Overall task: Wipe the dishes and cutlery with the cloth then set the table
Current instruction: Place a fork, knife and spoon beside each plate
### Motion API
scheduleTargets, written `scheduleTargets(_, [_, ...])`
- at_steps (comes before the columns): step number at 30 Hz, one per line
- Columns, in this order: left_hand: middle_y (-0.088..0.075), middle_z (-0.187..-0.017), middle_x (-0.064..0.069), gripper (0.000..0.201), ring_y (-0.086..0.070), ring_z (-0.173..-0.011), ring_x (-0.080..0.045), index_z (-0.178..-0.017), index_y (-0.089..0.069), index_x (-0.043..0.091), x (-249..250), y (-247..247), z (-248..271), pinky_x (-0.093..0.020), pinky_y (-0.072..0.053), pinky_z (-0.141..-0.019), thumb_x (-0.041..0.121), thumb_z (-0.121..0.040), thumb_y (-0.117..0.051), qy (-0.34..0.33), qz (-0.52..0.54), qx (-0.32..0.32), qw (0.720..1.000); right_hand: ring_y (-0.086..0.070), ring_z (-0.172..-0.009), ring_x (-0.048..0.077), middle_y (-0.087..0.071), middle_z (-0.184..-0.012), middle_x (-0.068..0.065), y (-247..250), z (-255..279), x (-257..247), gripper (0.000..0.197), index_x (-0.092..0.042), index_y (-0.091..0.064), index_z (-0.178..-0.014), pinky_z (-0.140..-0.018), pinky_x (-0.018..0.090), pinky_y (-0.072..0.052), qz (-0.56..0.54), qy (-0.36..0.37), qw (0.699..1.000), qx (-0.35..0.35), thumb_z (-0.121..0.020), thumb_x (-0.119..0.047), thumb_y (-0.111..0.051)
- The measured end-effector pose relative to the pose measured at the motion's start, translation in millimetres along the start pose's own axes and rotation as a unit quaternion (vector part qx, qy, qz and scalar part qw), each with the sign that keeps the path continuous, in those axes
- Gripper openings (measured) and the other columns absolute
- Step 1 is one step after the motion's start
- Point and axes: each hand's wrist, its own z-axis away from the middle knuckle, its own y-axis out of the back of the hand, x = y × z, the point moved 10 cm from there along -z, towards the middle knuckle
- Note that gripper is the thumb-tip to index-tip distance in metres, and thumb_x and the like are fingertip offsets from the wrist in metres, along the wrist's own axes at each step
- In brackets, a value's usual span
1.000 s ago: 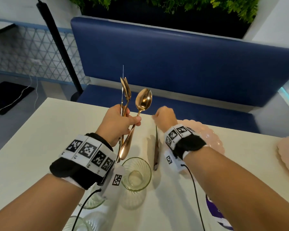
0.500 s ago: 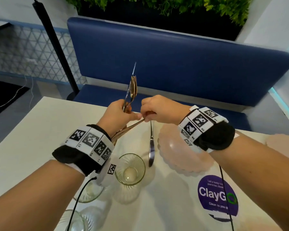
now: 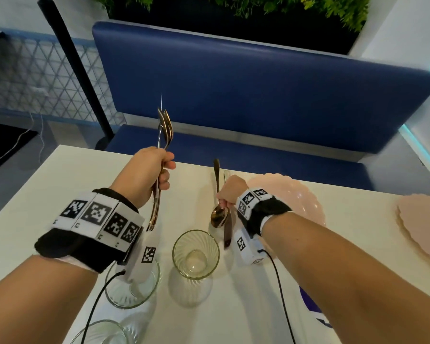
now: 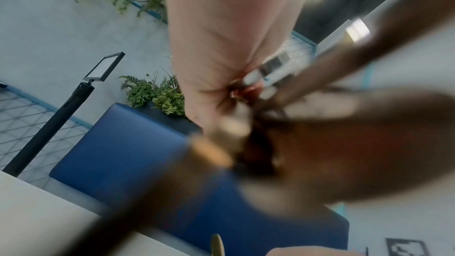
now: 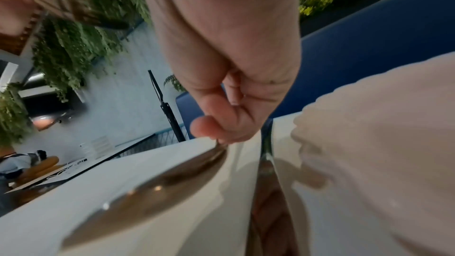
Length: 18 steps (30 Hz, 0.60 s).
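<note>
The table-setting step is in hand: the right hand (image 3: 230,192) pinches the neck of a gold-coloured metal spoon (image 3: 218,214) and lays it on the white table (image 3: 47,194), bowl toward the person, just beside a table knife (image 3: 227,227) that lies left of the scalloped pink plate (image 3: 298,197). In the right wrist view the spoon's bowl (image 5: 152,188) lies low over the tabletop; whether it touches cannot be told. The left hand (image 3: 144,175) is curled round a bundle of remaining gold cutlery (image 3: 163,135), held upright above the table. A clear ribbed glass (image 3: 195,254) stands near the spoon. No cloth shows in any view. The next move probably calls for letting go of the spoon parallel to the knife, then drawing another piece from the bundle.
</note>
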Motion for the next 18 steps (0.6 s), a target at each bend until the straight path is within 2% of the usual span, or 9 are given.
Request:
scheduleTargets(4, [-0.050,-0.077,-0.004,0.015,-0.040,-0.051,-0.012,-0.105,-0.051,0.005,-2,1,4,-0.021,-0.039,-0.045,0.006,-0.094,-0.041,-0.007,-0.028,-0.015,0.999,-0.061,-0.075,0.018,-0.069,-0.091,0.010,-20,-7,7,0.026,-0.009,-0.051,-0.065,-0.079,0.025,-0.052,-0.004,-0.026,1.000,-0.010,-0.087,-0.017,-0.064])
scheduleTargets(5, [-0.050,-0.077,-0.005,0.014,-0.042,-0.054,-0.013,-0.103,-0.053,0.005,-2,1,5,-0.023,-0.040,-0.051,0.006,-0.095,-0.041,-0.014,-0.037,-0.019,0.999,-0.062,-0.071,0.014,-0.069,-0.091,0.010,-23,-7,8,0.029,-0.010,-0.049,-0.063,-0.075,0.021,-0.053,-0.012,-0.026,0.999,-0.019,-0.087,-0.016,-0.063])
scheduleTargets(7, [-0.051,-0.076,-0.005,0.013,-0.045,-0.057,-0.014,-0.097,-0.054,0.008,-5,0,6,-0.025,-0.042,-0.057,0.006,-0.096,-0.042,-0.019,-0.046,-0.029,0.998,-0.062,-0.049,0.006,-0.064,-0.085,0.011,-29,-8,9,0.029,-0.014,-0.045,-0.063,-0.050,0.010,-0.049,-0.057,-0.019,0.997,-0.044,-0.088,-0.010,-0.059])
scheduleTargets(8, [-0.051,-0.076,-0.005,0.013,-0.046,-0.059,-0.014,-0.096,-0.054,0.009,-6,0,7,-0.025,-0.043,-0.059,0.007,-0.097,-0.042,-0.019,-0.050,-0.034,0.998,-0.060,-0.045,0.007,-0.061,-0.084,0.011,-29,-8,9,0.029,-0.015,-0.044,-0.063,-0.041,0.011,-0.045,-0.076,-0.011,0.996,-0.042,-0.087,-0.007,-0.058])
scheduleTargets(9, [-0.052,-0.076,-0.004,0.013,-0.047,-0.060,-0.014,-0.096,-0.055,0.010,-7,-1,7,-0.026,-0.044,-0.061,0.008,-0.097,-0.042,-0.019,-0.055,-0.038,0.998,-0.060,-0.050,0.010,-0.060,-0.086,0.011,-28,-9,11,0.028,-0.015,-0.045,-0.064,-0.040,0.014,-0.045,-0.090,-0.012,0.995,-0.035,-0.086,-0.005,-0.058])
scheduleTargets(11, [-0.053,-0.076,-0.004,0.013,-0.048,-0.062,-0.014,-0.101,-0.055,0.008,-9,-3,9,-0.026,-0.045,-0.063,0.009,-0.097,-0.043,-0.020,-0.063,-0.045,0.997,-0.061,-0.065,0.018,-0.060,-0.092,0.014,-28,-12,10,0.022,-0.013,-0.048,-0.068,-0.052,0.022,-0.052,-0.117,-0.015,0.993,-0.023,-0.087,-0.004,-0.056])
scheduleTargets(13, [-0.055,-0.076,-0.005,0.014,-0.050,-0.063,-0.014,-0.104,-0.056,0.007,-10,-6,10,-0.026,-0.046,-0.064,0.009,-0.097,-0.043,-0.021,-0.072,-0.053,0.996,-0.067,-0.085,0.029,-0.065,-0.103,0.018,-28,-10,5,0.003,-0.006,-0.059,-0.085,-0.072,0.035,-0.058,-0.122,-0.008,0.992,-0.009,-0.085,-0.006,-0.056])
scheduleTargets(15, [-0.055,-0.076,-0.005,0.015,-0.050,-0.063,-0.013,-0.104,-0.056,0.007,-11,-10,13,-0.025,-0.046,-0.064,0.010,-0.097,-0.043,-0.020,-0.077,-0.062,0.995,-0.066,-0.097,0.035,-0.066,-0.110,0.021,-31,-15,5,0.025,0.001,-0.062,-0.105,-0.085,0.044,-0.056,-0.102,-0.011,0.995,0.006,-0.082,-0.008,-0.057])
scheduleTargets(18, [-0.055,-0.076,-0.005,0.014,-0.050,-0.063,-0.013,-0.100,-0.056,0.009,-10,-15,17,-0.024,-0.046,-0.063,0.010,-0.097,-0.043,-0.020,-0.077,-0.068,0.995,-0.062,-0.104,0.036,-0.063,-0.115,0.022,-18,-7,-2,0.030,0.004,-0.059,-0.113,-0.090,0.041,-0.052,-0.062,-0.005,0.998,0.033,-0.087,-0.010,-0.052])
